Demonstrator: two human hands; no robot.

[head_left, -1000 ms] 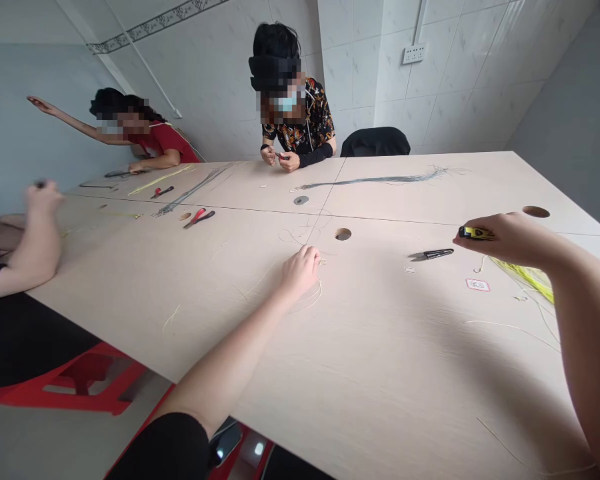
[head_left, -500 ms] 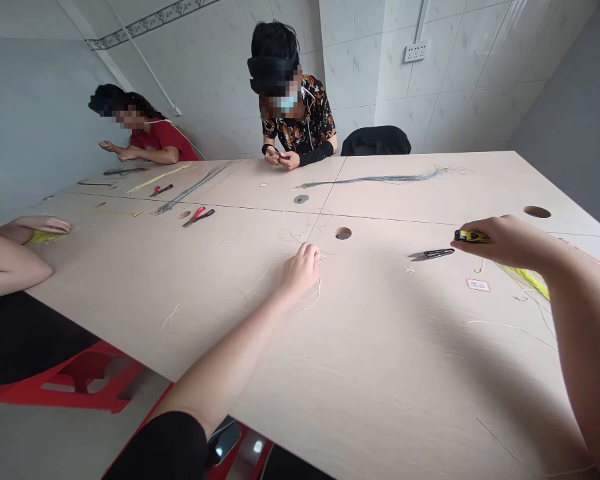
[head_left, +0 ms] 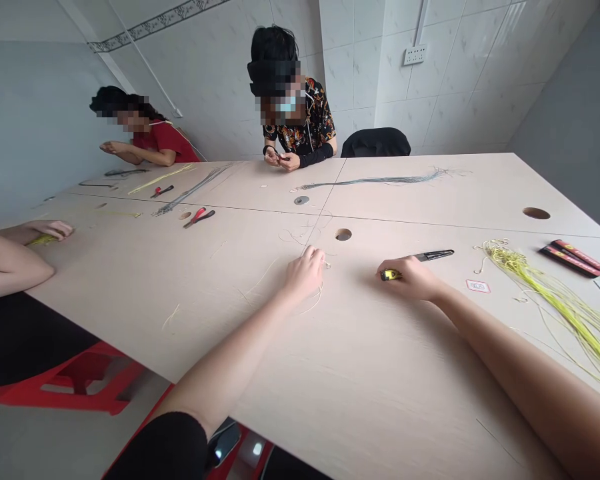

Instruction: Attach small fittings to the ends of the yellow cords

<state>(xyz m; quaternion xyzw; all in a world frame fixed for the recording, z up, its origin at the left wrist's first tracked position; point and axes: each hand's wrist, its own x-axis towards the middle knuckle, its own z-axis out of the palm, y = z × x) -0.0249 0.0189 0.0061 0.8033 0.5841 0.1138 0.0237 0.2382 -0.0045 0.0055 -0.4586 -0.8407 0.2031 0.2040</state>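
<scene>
At the far left of the pale table [head_left: 380, 373], a co-worker's hand [head_left: 55, 230] lies over a small yellow bundle [head_left: 43, 239]; beyond it a person in a red top [head_left: 169, 139] leans on the table edge; next come yellow strands [head_left: 160, 181], a sheaf of grey strands [head_left: 190, 191] and red-and-black pliers [head_left: 199, 217]; across the table sits a person in a patterned shirt [head_left: 321, 120], both hands together in front.

Near the middle, the wearer's left hand [head_left: 306, 272] has its fingers drawn narrow, pinching a pale yellow cord [head_left: 314, 305] that curves out below; a piece at the fingertips is too small to make out; a round hole [head_left: 343, 235] lies just beyond.

To the right, the right hand [head_left: 413, 279] is curled around a yellow-and-black object [head_left: 391, 275], whose kind cannot be told; black-handled snips [head_left: 437, 255] lie just behind that hand; farther right are a red-bordered label [head_left: 478, 286], a large sheaf of yellow cords [head_left: 565, 313] with hooks at its far end, and red-and-black packets [head_left: 575, 258].
</scene>
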